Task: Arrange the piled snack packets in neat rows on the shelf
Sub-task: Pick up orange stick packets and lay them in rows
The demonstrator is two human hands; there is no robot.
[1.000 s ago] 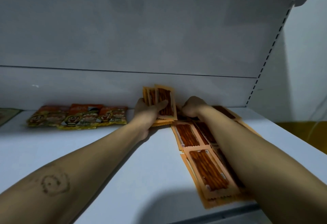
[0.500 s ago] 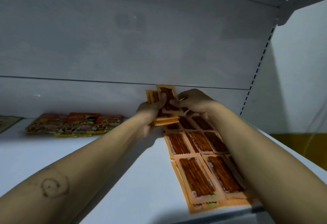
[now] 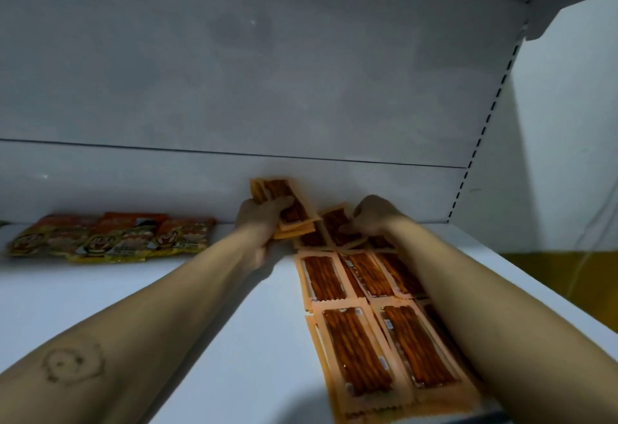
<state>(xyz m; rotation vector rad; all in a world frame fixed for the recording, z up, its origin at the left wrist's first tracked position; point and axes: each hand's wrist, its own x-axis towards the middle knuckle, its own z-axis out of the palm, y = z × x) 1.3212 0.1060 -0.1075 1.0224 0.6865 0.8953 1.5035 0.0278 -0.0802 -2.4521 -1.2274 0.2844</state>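
Orange packet stack point(image 3: 280, 192) fills left grip point(image 3: 261, 220), right grip point(image 3: 372, 219) pinching 1 packet point(image 3: 335, 224) beside.

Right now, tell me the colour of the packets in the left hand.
The packets are orange with reddish-brown centres; head view.

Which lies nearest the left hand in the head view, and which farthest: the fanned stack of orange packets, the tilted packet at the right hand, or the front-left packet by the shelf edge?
1. Fanned stack: in the left hand's grip, at the back.
2. Tilted packet: in the right hand, just rightward.
3. Front-left packet: by the shelf edge, toward the camera.
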